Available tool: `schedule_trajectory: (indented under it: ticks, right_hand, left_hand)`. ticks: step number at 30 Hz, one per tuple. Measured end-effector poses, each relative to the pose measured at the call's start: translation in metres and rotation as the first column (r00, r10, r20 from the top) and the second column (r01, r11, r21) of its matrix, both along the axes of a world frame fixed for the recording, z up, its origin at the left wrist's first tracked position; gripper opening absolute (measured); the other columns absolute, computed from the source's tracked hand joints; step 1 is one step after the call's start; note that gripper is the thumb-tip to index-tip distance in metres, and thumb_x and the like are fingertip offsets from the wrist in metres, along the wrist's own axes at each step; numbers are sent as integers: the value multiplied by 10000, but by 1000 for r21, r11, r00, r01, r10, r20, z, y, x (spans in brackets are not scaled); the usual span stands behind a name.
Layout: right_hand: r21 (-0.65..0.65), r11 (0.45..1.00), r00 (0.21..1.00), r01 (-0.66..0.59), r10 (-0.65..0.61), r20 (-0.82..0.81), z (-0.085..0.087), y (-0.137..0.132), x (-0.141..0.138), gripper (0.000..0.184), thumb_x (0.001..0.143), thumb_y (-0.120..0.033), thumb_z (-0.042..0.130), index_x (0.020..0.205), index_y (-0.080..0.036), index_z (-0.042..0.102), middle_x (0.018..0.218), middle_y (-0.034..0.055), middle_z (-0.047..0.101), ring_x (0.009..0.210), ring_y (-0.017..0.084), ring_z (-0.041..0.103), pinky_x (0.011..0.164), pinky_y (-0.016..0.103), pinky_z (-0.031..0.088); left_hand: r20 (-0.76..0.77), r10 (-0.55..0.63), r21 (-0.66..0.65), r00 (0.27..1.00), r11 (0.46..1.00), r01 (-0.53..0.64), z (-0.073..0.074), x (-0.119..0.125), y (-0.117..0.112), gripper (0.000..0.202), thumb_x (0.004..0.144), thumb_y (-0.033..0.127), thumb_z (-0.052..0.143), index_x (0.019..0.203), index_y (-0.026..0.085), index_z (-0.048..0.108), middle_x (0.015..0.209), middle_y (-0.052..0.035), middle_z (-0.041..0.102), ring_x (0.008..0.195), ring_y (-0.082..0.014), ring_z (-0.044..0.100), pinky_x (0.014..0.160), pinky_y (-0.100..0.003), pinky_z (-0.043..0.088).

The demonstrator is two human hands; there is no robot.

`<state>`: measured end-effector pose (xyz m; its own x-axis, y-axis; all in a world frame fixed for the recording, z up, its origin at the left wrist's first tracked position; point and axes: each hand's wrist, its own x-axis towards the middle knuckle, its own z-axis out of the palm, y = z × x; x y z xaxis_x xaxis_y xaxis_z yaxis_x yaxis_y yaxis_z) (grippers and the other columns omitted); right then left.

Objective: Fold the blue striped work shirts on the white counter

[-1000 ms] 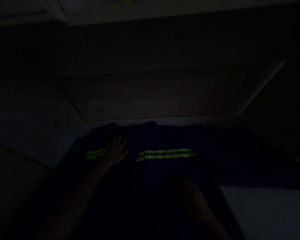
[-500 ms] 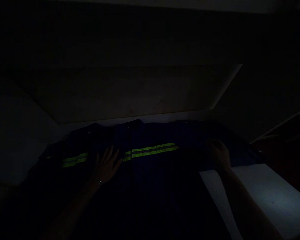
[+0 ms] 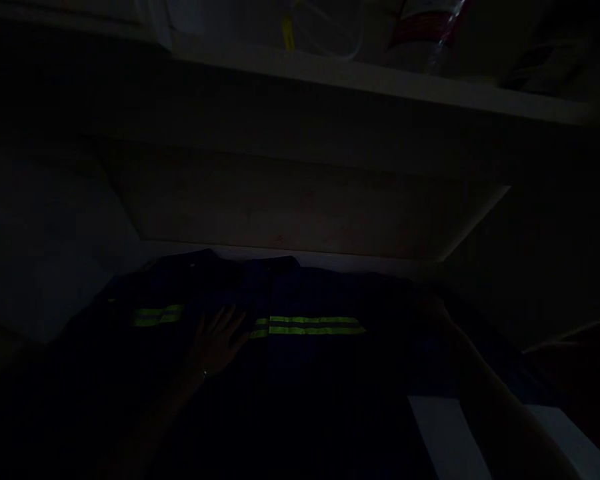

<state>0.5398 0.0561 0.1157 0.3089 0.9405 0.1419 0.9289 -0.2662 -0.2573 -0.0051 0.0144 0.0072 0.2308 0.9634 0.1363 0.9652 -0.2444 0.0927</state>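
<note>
A dark blue work jacket (image 3: 300, 360) with yellow-green and grey reflective stripes lies spread out on a white surface, its collar at the far side. My left hand (image 3: 220, 340) rests flat on the chest, fingers spread, beside the front closure and between two stripe sections. A thin band shows at that wrist. My right hand (image 3: 434, 308) is farther right, on or just over the sleeve near the shoulder. Its fingers are lost in the dark, so their grip cannot be made out. The jacket's lower part fades into shadow.
Very little light reaches here. A shelf edge (image 3: 370, 77) crosses above, bearing a red and white package (image 3: 423, 23) and a small yellow item (image 3: 288, 32). Behind the jacket stands a back panel (image 3: 300, 213). The white table surface (image 3: 445, 433) shows at lower right.
The view has tilted up, bringing the shelf's contents into sight, and it has become darker. My left hand stays flat on the jacket; my right hand has shifted slightly up the sleeve, away from me.
</note>
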Motion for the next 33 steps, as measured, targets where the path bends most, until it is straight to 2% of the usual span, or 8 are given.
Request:
schedule_trajectory:
  ticks: [4, 9, 12, 15, 20, 28, 30, 33]
  right_hand:
    - [-30, 996, 976, -90, 94, 198, 22, -12, -45, 445, 950, -372, 400, 1276, -163, 618, 1110, 150, 708, 913, 277, 692, 752, 367, 527]
    - [-150, 941, 820, -303, 338, 461, 47, -58, -152, 458, 946, -288, 390, 1389, -310, 503, 1179, 87, 678, 777, 242, 702, 608, 338, 535]
    - [-258, 887, 750, -382, 461, 475, 40, -77, -209, 515, 914, -213, 407, 1424, -266, 455, 1153, 112, 679, 701, 241, 703, 544, 329, 529]
    - [-283, 865, 746, -416, 502, 438, 22, -86, -243, 514, 903, -168, 397, 1410, -211, 462, 1081, 134, 697, 698, 254, 706, 556, 339, 536]
    - [-364, 846, 776, -389, 514, 366, 8, -88, -255, 403, 909, -145, 376, 1246, -168, 595, 891, 134, 723, 788, 308, 710, 629, 390, 546]
    - [-330, 899, 892, -288, 377, 248, 40, -69, -242, 532, 955, -261, 354, 1483, -195, 343, 940, 151, 733, 847, 318, 712, 717, 417, 524]
    - [-354, 864, 879, -358, 439, 184, 39, -71, -246, 528, 985, -367, 315, 1486, -204, 343, 983, 160, 729, 888, 321, 707, 749, 421, 517]
    - [-421, 714, 782, -559, 624, 19, 29, -75, -252, 664, 949, -598, 333, 1497, -223, 335, 1037, 154, 724, 951, 333, 692, 783, 427, 517]
  left_hand:
    - [10, 4, -10, 1000, 1000, -4, 2, 1, 0, 636, 909, 681, 239, 1445, 376, 395, 1569, -6, 329, 1448, -284, 275, 1154, -625, 128]
    - [13, 1, -32, 1000, 999, -1, 3, 0, -1, 640, 913, 673, 237, 1443, 358, 406, 1573, -13, 320, 1453, -291, 263, 1154, -624, 124]
    - [26, -6, -36, 1000, 999, 7, 3, 0, -1, 637, 910, 676, 243, 1445, 367, 400, 1573, -10, 322, 1456, -296, 253, 1154, -630, 118]
    - [32, -1, -49, 999, 999, 2, 4, 0, -1, 642, 909, 676, 246, 1445, 360, 402, 1574, -13, 321, 1455, -297, 257, 1157, -632, 106]
    - [29, 8, -48, 1000, 999, -7, 8, 2, -2, 616, 917, 648, 275, 1443, 356, 405, 1568, -17, 336, 1447, -295, 274, 1151, -638, 116]
    - [31, 2, -45, 1000, 999, -1, 9, 1, -2, 603, 919, 626, 299, 1447, 354, 402, 1566, -14, 342, 1444, -294, 279, 1157, -626, 107]
    - [30, 3, -54, 1000, 999, -1, 9, 1, -3, 601, 922, 620, 293, 1448, 350, 401, 1568, -12, 339, 1446, -291, 273, 1159, -624, 100]
    - [37, 12, -57, 999, 998, -10, 7, 1, -2, 609, 920, 637, 268, 1445, 359, 403, 1570, -8, 335, 1448, -288, 268, 1159, -621, 91]
